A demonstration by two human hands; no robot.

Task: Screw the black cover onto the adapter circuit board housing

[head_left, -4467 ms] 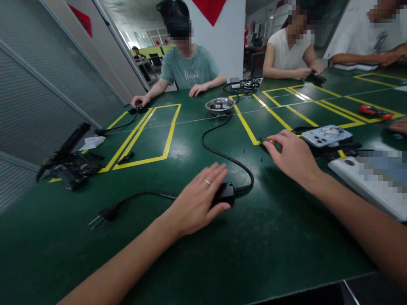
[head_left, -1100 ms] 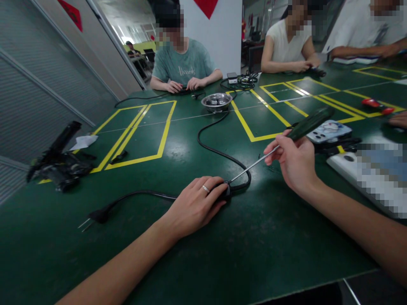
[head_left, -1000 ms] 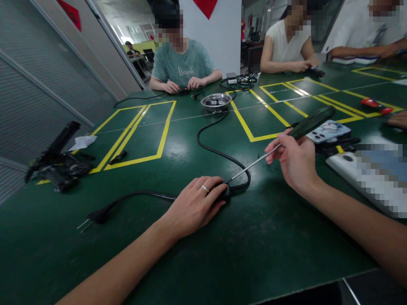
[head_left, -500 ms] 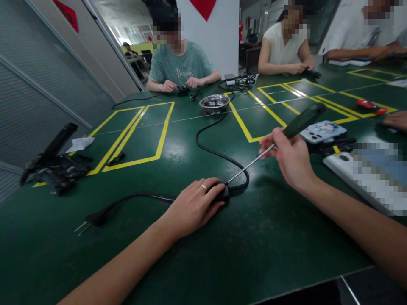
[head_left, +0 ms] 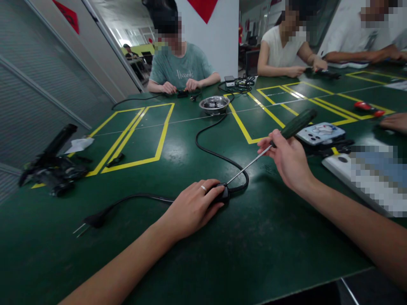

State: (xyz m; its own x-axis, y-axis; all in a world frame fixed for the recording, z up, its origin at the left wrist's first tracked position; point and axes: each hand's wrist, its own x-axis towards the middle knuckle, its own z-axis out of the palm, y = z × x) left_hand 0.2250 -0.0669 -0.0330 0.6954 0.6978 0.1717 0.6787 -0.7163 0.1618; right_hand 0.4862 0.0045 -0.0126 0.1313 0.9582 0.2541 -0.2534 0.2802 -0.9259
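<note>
My left hand (head_left: 193,207) lies curled over a small black adapter box (head_left: 223,194) on the green table (head_left: 222,254), holding it down. A black cable (head_left: 210,150) loops away from the box to a metal bowl, and a second lead ends in a two-pin plug (head_left: 92,221) at the left. My right hand (head_left: 288,159) grips a screwdriver with a dark green handle (head_left: 297,123). Its long steel shaft (head_left: 248,166) slants down and its tip rests on the top of the box.
A metal bowl (head_left: 214,104) stands mid-table among yellow tape rectangles (head_left: 140,131). Black parts (head_left: 52,169) lie at the left. A phone (head_left: 321,133) and a white device (head_left: 365,173) sit at the right. Three people work at the far side; another hand (head_left: 394,123) shows at the right edge.
My right hand picked up the screwdriver and set its tip on the box. Over the last second both hands have stayed almost still; the view has shifted slightly.
</note>
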